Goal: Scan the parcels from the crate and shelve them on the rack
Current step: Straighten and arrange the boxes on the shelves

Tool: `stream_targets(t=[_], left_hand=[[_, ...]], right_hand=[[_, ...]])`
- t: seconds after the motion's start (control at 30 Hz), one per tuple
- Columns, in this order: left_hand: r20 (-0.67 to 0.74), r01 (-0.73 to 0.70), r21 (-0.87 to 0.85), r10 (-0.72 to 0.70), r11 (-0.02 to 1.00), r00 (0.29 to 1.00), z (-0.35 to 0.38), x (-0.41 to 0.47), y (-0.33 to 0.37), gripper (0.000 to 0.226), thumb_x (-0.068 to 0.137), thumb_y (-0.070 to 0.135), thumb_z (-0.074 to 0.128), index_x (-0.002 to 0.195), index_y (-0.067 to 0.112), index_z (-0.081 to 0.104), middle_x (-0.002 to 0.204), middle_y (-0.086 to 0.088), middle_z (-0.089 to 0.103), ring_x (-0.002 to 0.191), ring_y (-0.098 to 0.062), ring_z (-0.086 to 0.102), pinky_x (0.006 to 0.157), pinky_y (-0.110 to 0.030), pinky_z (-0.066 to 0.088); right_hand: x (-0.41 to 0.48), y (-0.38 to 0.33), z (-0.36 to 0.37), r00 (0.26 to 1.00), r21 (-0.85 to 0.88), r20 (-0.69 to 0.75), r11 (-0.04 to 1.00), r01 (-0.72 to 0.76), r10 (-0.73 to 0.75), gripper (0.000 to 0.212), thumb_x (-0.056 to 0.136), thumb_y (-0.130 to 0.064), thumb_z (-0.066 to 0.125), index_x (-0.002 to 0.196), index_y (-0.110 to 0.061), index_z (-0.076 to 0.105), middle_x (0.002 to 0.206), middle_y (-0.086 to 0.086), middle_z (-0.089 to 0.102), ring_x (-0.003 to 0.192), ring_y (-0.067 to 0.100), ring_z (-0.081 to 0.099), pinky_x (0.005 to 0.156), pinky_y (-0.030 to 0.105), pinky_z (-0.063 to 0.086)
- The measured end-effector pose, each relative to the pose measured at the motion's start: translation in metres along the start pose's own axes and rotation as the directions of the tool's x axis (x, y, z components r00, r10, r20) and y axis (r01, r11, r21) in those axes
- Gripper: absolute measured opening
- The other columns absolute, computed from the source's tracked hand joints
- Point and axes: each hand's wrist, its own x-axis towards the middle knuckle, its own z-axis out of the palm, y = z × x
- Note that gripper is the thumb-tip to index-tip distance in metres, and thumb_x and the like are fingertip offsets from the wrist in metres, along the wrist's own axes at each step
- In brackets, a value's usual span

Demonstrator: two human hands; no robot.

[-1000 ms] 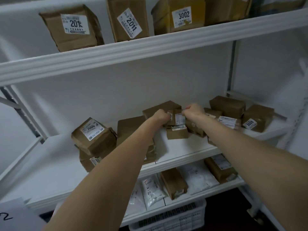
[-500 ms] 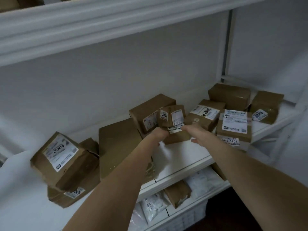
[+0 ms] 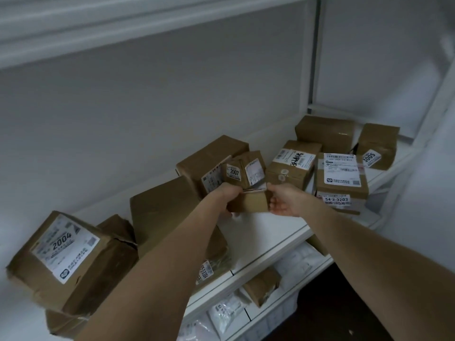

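A small brown parcel stands on the rack's middle shelf. My left hand grips its left side. My right hand holds its right side, thumb on top and fingers below. On top of it, tilted back, rests a smaller parcel labelled 2007, which leans on a larger brown box behind. The crate is out of view.
More parcels fill the shelf: box 2004 at the left, a flat box behind my left arm, box 54-2-3203 and box 3005 at the right. White bags lie on the lower shelf. The upper shelf edge hangs overhead.
My view has dropped and come closer to the middle shelf. My right hand has slid from the top of the stacked parcels down to the lower parcel's right side. The left hand stays on it.
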Motion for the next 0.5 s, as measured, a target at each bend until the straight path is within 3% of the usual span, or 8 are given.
stream_targets(t=[0.07,0.13,0.27,0.33,0.4,0.5], left_hand=[[-0.012,0.003,-0.017,-0.003,1.000,1.000,-0.001,-0.001,0.001,0.043,0.096,0.021,0.055,0.135,0.011,0.042,0.136,-0.015,0.047,0.124,-0.035,0.047,0.098,-0.049,0.047],[-0.036,-0.009,-0.059,0.007,0.998,0.999,-0.002,0.002,0.001,0.043,0.094,0.022,0.057,0.134,0.012,0.043,0.135,-0.015,0.046,0.123,-0.034,0.047,0.096,-0.047,0.049],[-0.169,-0.143,-0.216,0.107,0.966,0.980,-0.008,0.004,0.004,0.028,0.090,0.013,0.057,0.117,0.012,0.055,0.119,-0.013,0.057,0.109,-0.029,0.054,0.088,-0.040,0.050],[-0.233,-0.226,-0.287,0.161,0.931,0.959,-0.012,0.001,0.010,0.020,0.087,0.009,0.059,0.107,0.007,0.062,0.106,-0.014,0.064,0.100,-0.030,0.061,0.084,-0.038,0.053],[-0.245,-0.268,-0.339,0.191,0.902,0.951,-0.013,-0.005,0.016,0.025,0.084,0.008,0.062,0.109,0.005,0.066,0.094,-0.013,0.067,0.094,-0.030,0.065,0.087,-0.038,0.055],[-0.255,-0.316,-0.354,0.235,0.880,0.938,-0.011,-0.018,0.023,0.028,0.086,0.011,0.062,0.114,0.007,0.065,0.102,-0.014,0.069,0.100,-0.031,0.066,0.093,-0.042,0.053]], right_hand=[[-0.003,0.001,-0.001,1.000,0.023,0.002,1.000,-0.003,0.003,0.021,0.097,-0.028,0.057,0.105,-0.008,0.058,0.077,0.005,0.052,0.070,0.017,0.055,0.064,0.031,0.052],[-0.009,0.002,-0.003,1.000,0.078,0.026,0.997,-0.017,0.015,0.020,0.095,-0.027,0.061,0.101,-0.008,0.058,0.078,0.005,0.052,0.071,0.016,0.055,0.064,0.031,0.053],[-0.021,-0.001,-0.005,0.993,0.261,0.117,0.965,-0.032,0.001,0.021,0.087,-0.017,0.071,0.102,-0.008,0.059,0.085,0.007,0.059,0.092,0.022,0.061,0.077,0.037,0.057],[-0.029,-0.003,-0.003,0.988,0.285,0.151,0.958,-0.029,-0.014,0.019,0.086,-0.012,0.071,0.100,-0.008,0.059,0.095,0.012,0.066,0.100,0.027,0.064,0.083,0.040,0.056],[-0.037,-0.004,-0.001,0.980,0.282,0.197,0.959,-0.033,-0.024,0.019,0.086,-0.010,0.071,0.100,-0.007,0.059,0.104,0.017,0.069,0.103,0.031,0.066,0.088,0.043,0.054],[-0.052,-0.003,0.002,0.969,0.271,0.242,0.962,-0.017,-0.051,0.021,0.085,-0.011,0.072,0.102,-0.007,0.060,0.111,0.018,0.070,0.108,0.031,0.066,0.093,0.042,0.053]])
